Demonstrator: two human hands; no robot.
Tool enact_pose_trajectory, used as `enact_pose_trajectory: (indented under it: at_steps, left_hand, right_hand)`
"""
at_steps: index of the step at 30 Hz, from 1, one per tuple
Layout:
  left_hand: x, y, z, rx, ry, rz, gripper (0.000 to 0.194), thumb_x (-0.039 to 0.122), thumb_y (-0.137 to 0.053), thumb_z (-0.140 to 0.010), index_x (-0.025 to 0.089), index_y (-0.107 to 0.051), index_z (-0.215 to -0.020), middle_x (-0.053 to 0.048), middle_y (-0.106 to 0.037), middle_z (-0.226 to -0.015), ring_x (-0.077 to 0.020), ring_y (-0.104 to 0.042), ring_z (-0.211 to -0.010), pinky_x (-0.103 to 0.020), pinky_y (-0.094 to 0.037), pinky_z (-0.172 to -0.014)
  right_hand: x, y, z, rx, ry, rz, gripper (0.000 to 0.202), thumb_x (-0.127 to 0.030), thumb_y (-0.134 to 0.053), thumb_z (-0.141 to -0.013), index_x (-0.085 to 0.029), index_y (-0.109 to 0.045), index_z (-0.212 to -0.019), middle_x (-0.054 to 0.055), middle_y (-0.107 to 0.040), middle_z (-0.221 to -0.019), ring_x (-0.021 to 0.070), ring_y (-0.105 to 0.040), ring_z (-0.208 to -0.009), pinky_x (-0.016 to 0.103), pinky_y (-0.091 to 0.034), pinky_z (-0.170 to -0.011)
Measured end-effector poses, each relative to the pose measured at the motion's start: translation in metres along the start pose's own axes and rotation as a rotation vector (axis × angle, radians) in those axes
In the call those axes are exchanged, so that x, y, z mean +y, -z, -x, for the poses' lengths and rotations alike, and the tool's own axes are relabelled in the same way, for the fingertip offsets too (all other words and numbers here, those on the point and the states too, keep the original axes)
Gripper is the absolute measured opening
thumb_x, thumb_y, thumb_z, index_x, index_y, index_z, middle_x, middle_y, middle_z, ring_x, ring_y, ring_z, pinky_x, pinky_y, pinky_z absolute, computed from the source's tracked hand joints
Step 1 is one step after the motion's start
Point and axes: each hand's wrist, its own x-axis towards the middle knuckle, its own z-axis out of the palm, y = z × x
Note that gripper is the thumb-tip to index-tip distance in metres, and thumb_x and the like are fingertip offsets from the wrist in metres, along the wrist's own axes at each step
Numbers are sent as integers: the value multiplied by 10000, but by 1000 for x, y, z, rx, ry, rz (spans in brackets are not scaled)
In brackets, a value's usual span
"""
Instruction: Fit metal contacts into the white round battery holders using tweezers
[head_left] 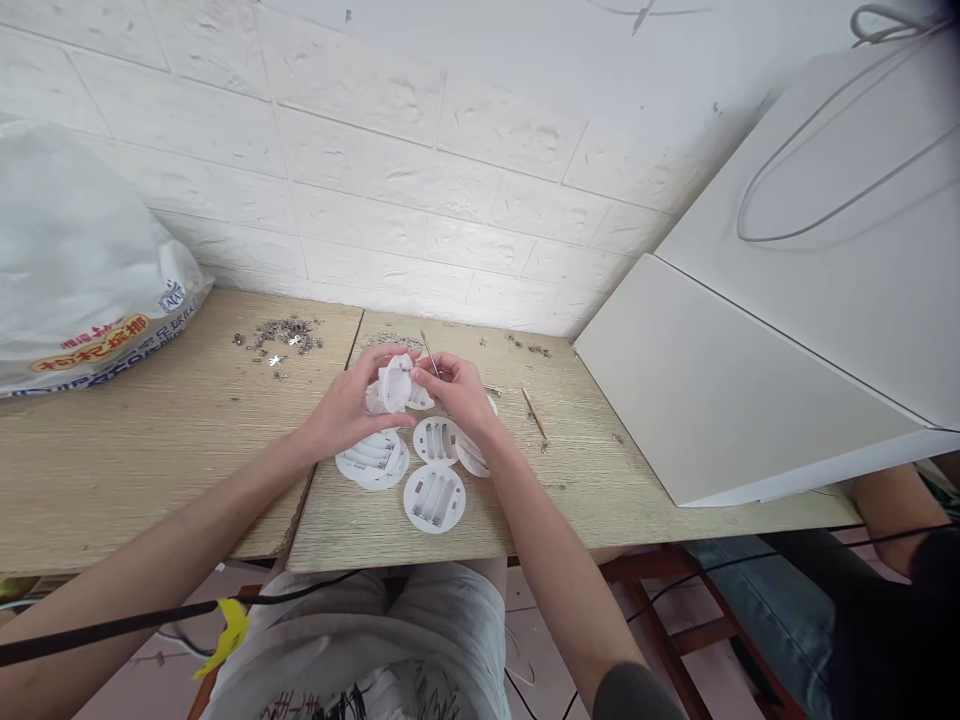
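My left hand [349,396] is closed around a white round plastic battery holder [394,384], tilted up above the table. My right hand [459,390] pinches a thin metal tool [428,347] whose exact kind I cannot make out; its shaft points up and away. The right fingertips touch the edge of the battery holder. Below the hands lie more white round battery holders: one near the front [435,498], one behind it [435,441], and a small overlapping group [373,458] at the left. Others are partly hidden under my hands.
Small metal contacts [291,335] are heaped at the back left, with small springs [394,341] behind my hands. A thin wooden stick [534,414] lies at the right. A big white bag [90,260] stands left, a white box-like panel [735,380] right. Another person's arm [892,515] shows beyond it.
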Motion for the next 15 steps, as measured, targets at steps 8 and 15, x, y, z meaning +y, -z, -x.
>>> enact_pose_trajectory:
  at_steps: [8,15]
  left_hand:
    - [-3,-1,-1,0,83,129,784,371,-773,-616,220,-373,-1273,-110,-506,-1317,-261,-504,-1196,-409,-453,-958]
    - [8,4,-7,34,331,397,490,477,-599,-763,176,-548,-1146,-64,-652,-990,-184,-626,-798,-292,-516,-646]
  right_hand:
    - [-6,1,1,-47,-105,-143,274,-403,-700,-695,-159,-590,-755,-65,-400,-532,49,-306,-481,208,-210,-443]
    - [-3,2,0,-30,-112,-137,268,-386,-714,-687,-157,-589,-751,-66,-394,-525,43,-273,-465,208,-183,-432]
